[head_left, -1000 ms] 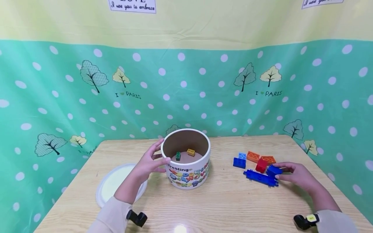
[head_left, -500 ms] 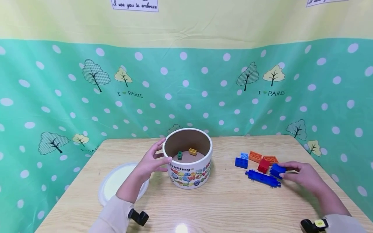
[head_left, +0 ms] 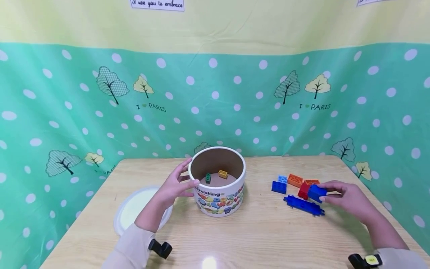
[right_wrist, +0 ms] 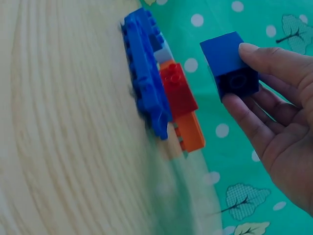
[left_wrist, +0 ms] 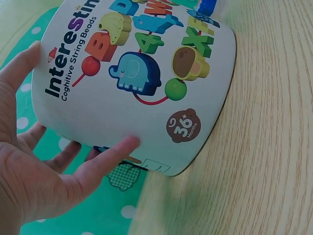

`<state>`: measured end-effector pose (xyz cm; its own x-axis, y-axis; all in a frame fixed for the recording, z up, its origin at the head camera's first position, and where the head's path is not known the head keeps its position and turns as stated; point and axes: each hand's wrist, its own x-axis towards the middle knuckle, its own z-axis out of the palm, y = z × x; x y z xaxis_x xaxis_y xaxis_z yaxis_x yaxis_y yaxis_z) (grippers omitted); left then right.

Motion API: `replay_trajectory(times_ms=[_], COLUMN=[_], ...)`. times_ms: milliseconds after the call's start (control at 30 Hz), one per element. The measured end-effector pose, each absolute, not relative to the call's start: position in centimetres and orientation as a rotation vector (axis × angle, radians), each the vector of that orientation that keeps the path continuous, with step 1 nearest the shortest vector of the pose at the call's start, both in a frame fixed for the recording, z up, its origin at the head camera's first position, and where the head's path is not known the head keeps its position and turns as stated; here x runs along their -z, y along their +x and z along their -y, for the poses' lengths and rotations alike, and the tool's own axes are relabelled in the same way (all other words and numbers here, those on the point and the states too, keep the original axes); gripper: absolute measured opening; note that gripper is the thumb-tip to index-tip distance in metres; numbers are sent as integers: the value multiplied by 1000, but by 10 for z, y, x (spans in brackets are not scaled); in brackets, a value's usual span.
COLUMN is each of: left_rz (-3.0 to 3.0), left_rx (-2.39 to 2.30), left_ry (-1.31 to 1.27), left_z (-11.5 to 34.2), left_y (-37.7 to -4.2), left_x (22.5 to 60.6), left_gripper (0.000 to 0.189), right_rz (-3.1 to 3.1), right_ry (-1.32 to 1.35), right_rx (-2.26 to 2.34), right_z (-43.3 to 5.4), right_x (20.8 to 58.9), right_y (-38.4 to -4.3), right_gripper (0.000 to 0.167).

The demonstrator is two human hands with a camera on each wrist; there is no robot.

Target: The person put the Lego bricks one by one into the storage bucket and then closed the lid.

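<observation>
In the head view my left hand [head_left: 174, 185] rests against the left side of a white round bucket [head_left: 220, 203] printed with colourful letters. Its fingers are spread and fairly straight on the wall, as the left wrist view also shows. Inside the bucket lie a green brick [head_left: 208, 178] and a yellow brick [head_left: 223, 174]. At the right, my right hand [head_left: 346, 196] pinches a blue brick [right_wrist: 227, 56] between thumb and fingers, held up off the table. A red brick [right_wrist: 178, 90] and a long blue toothed piece [head_left: 304, 205] lie close by.
Orange bricks [head_left: 295, 180], a light blue brick [head_left: 282, 179] and another blue brick [head_left: 279, 187] sit on the wooden table [head_left: 255, 239]. A white round lid [head_left: 134, 209] lies left of the bucket, partly under the left forearm. A patterned curtain [head_left: 215, 104] hangs behind.
My right hand has lifted the blue brick from beside the long blue piece, and the brick has turned in its fingers. My left hand stays on the bucket. The head view has shifted slightly.
</observation>
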<state>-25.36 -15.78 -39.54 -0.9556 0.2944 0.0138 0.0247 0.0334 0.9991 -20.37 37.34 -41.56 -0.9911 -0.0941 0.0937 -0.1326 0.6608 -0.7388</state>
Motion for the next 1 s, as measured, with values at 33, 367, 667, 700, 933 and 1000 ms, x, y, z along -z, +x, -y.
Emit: replay_trajectory(times_ms=[33,367,667,700,933,1000], left_rz=[-2109,-2099,-2114,-2114,-2109,-2108], left_rx=[-2030,-2031,-2034,-2034,-2038,-2038], left_ry=[333,331,317,317,328,326], left_z=[158,158,158,158,158,157], left_y=[-254,-252,-251,-251,-252,-252], left_x=[395,396,393,393,393,394], left_gripper=[87,89,87,87,88,88], right_rz=[2814,2758,2761,2766,2772,2769], right_ry=[195,266,322,322,361,381], right_rx=[-1262,-1362,-1366,-1367,-1407,-1409], right_z=[-372,-350,-327,-325,-313,-310], right_x=[414,409,401,400,389,385], right_y=[-204,-206,-209,-209,-213,-215], right_gripper=[50,49,45,45,45,46])
